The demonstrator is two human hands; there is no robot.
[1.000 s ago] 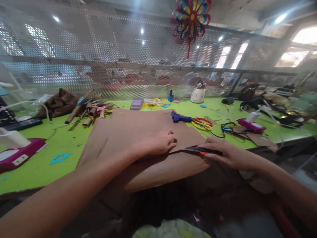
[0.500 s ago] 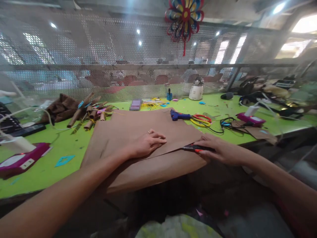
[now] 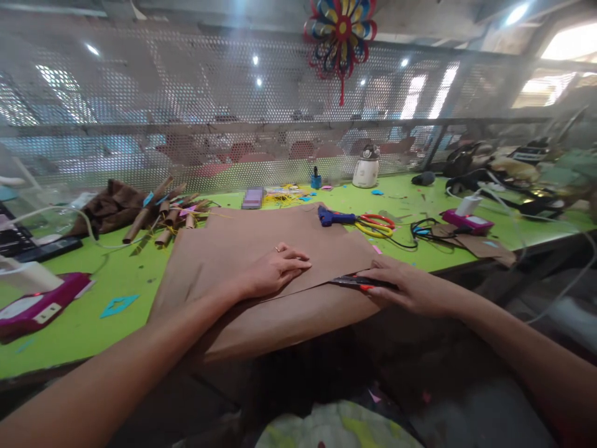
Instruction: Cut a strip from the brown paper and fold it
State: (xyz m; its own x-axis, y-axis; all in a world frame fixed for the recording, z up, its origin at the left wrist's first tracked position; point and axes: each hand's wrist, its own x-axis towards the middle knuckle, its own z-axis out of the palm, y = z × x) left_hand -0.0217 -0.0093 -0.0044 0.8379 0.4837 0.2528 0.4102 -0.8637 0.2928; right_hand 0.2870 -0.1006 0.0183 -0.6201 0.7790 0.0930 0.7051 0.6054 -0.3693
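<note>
A large sheet of brown paper (image 3: 242,239) lies folded on the green table (image 3: 116,267), its near part hanging over the front edge. My left hand (image 3: 275,269) presses flat on the upper layer, fingers spread, a ring on one finger. My right hand (image 3: 405,287) grips a red and black cutter (image 3: 357,282) whose blade lies in the fold of the paper, pointing left toward my left hand.
A blue glue gun (image 3: 333,217) and red and yellow scissors (image 3: 377,225) lie behind the paper. Rolled brown paper tubes (image 3: 161,208) sit at back left, a magenta device (image 3: 37,302) at far left, cables and another magenta device (image 3: 466,221) at right. A perforated metal screen (image 3: 186,112) walls the back.
My left hand has slid left along the paper. My right hand with the cutter has moved left along the fold. The view has shifted slightly.
</note>
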